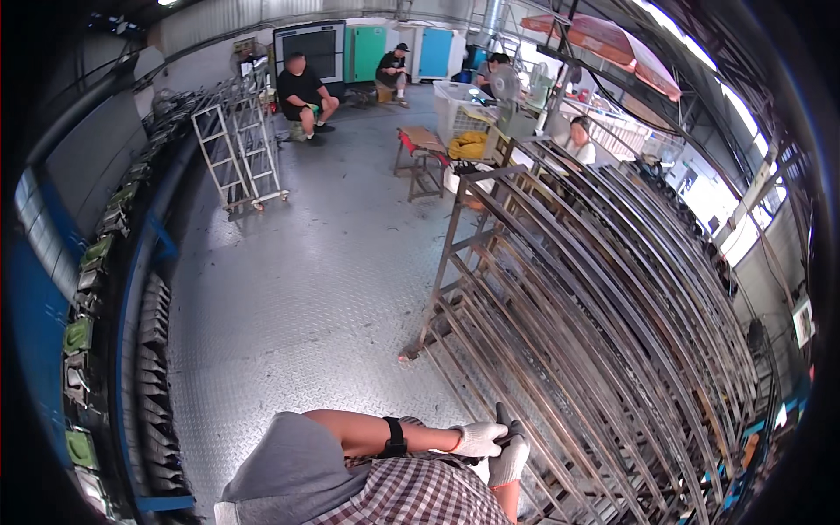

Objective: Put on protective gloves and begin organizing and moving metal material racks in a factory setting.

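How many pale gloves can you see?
2 gloves: one on the left hand, one on the right hand. Any on the people farther back are too small to tell.

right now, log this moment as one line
left hand: gloved, against right hand | right hand: gloved, beside metal rack | held object: cannot tell | background: green panel

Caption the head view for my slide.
White-gloved left hand and white-gloved right hand meet near a long rack of brownish metal bars, above a grey, textured metal floor.
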### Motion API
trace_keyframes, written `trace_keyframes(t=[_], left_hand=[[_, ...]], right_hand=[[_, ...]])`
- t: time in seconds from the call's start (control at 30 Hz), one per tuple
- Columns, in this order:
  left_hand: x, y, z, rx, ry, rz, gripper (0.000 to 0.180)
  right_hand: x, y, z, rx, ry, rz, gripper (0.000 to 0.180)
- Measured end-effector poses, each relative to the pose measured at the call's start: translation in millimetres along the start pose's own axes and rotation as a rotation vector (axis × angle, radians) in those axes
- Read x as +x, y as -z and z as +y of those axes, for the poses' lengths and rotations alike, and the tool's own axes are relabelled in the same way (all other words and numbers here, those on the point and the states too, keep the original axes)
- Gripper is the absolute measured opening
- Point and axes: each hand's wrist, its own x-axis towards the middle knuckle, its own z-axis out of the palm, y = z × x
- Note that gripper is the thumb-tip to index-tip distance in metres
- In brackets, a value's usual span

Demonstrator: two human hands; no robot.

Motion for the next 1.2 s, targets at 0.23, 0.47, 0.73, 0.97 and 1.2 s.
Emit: trace_keyframes(t=[0.23,0.47,0.73,0.97,1.2], left_hand=[[-2,-14,-6,0.076,-0.102,0.085,0.028],[-3,-27,-5,0.026,-0.019,0.009,0.027],[-15,-32,13,-0.020,0.027,0.017,0.026],[-9,-37,-6,-0.028,0.053,0.044,0.025],[-17,-23,7,-0.058,0.065,0.061,0.024]], right_hand=[[-2,7,-1,0.001,-0.151,0.040,0.033],[-19,2,-13,-0.055,-0.108,-0.002,0.046],[-24,8,-15,-0.096,-0.129,-0.034,0.032],[-18,22,-6,-0.148,-0.149,-0.078,0.049],[-11,10,-2,-0.102,-0.167,-0.093,0.045]])
